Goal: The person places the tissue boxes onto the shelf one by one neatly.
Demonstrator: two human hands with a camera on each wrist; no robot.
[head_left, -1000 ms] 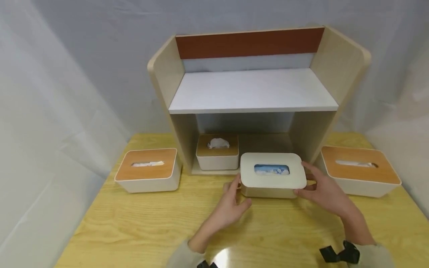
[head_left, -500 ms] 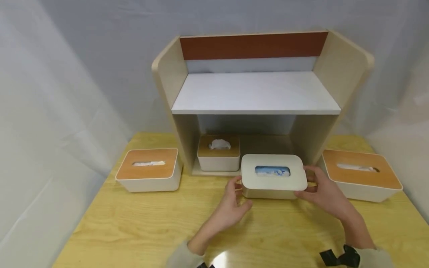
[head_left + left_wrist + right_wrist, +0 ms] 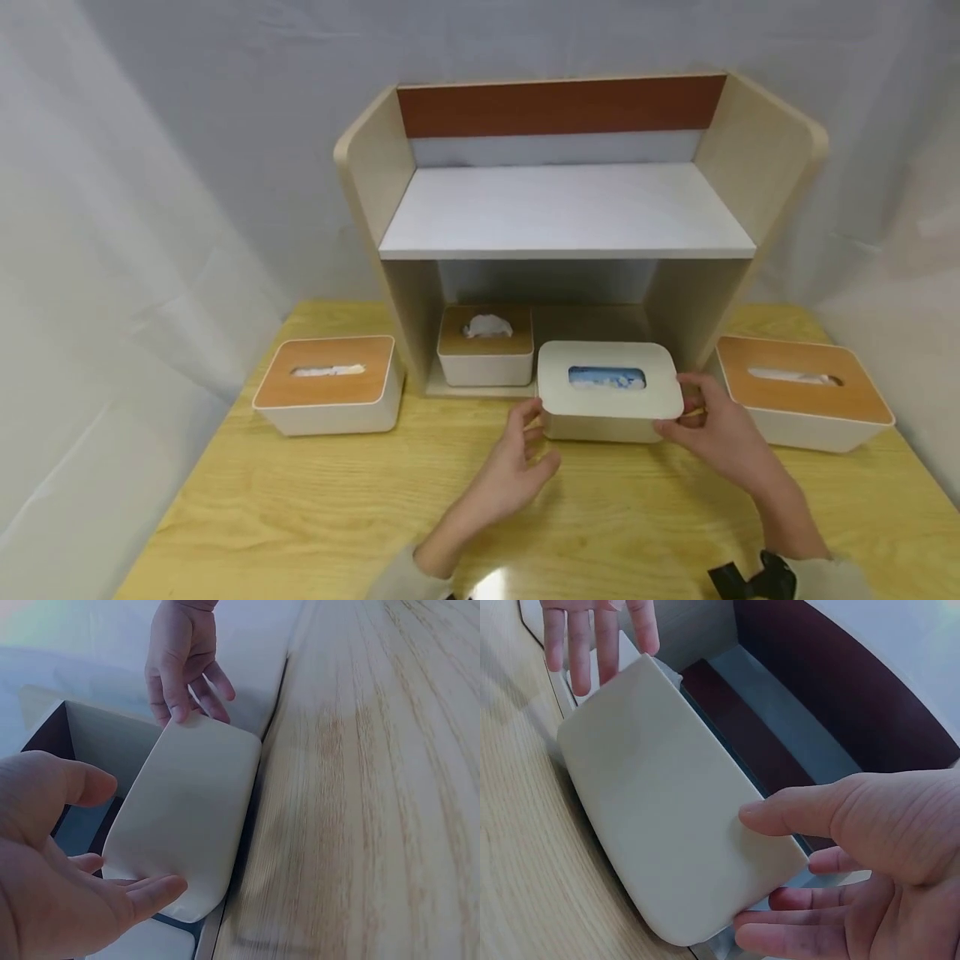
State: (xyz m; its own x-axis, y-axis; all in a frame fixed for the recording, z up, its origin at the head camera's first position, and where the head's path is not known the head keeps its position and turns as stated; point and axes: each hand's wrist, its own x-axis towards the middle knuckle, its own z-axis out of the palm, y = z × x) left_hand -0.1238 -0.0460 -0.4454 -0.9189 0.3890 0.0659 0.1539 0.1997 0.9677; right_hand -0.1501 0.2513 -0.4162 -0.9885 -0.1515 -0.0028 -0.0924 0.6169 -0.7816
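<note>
A cream-white tissue box [image 3: 609,427] sits at the right front of the lower shelf, its front jutting over the shelf's front edge. A blue pack shows through the slot in its lid. My right hand [image 3: 722,437] grips its right end, thumb on the front face and fingers round the side. At the left end, the fingertips of my left hand [image 3: 504,467] touch the side, with the thumb held away from the box. In the left wrist view the box's bare front face [image 3: 187,802] lies between both hands.
Left of it on the lower shelf stands a smaller tissue box with a wooden lid [image 3: 486,367]. Wood-lidded tissue boxes flank the shelf unit on the left [image 3: 326,417] and right [image 3: 813,425]. The white upper shelf [image 3: 566,208] overhangs the lower compartment. Wooden table [image 3: 337,500] in front.
The view shifts a little. The left fingertips slide slightly lower along the cream-white tissue box's left end. The box and the right hand stay almost where they were.
</note>
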